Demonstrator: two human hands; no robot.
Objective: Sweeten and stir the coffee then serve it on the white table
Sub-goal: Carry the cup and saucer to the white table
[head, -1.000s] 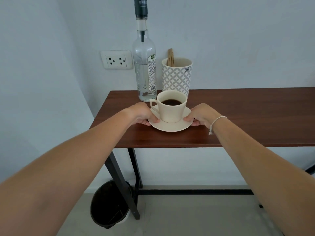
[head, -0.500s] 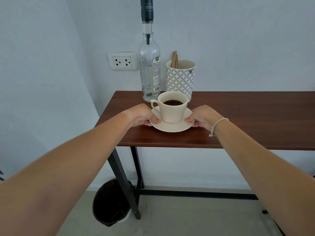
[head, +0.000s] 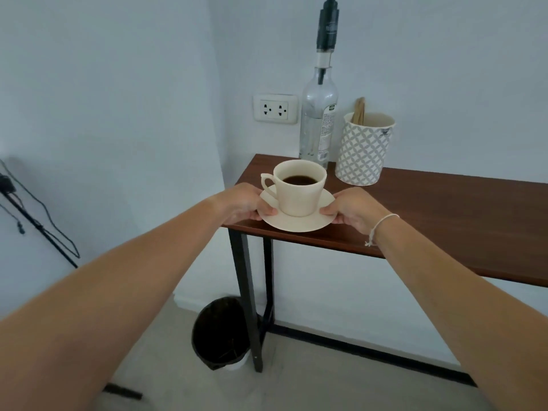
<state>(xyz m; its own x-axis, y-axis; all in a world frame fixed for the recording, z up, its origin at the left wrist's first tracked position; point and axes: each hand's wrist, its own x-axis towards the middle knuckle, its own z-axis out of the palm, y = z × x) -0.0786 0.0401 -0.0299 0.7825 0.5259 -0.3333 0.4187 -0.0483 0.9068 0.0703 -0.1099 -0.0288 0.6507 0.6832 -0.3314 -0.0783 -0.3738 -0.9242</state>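
Observation:
A cream cup [head: 300, 194] of dark coffee stands upright on a cream saucer [head: 299, 223], handle to the left. My left hand [head: 247, 204] grips the saucer's left rim and my right hand [head: 354, 209] grips its right rim. The saucer is over the left front corner of the brown wooden table [head: 444, 209]; I cannot tell whether it still touches the top. No white table is in view.
A clear syrup bottle [head: 318, 126] with a black pourer and a patterned holder [head: 364, 149] with wooden stirrers stand at the table's back left. A wall socket [head: 275, 109] is behind. A black bin [head: 221, 332] sits under the table. Cables [head: 35, 215] hang at left.
The view has swung to the left and the table now sits to the right. The cup and saucer, held by both hands, have come toward the table's left front corner.

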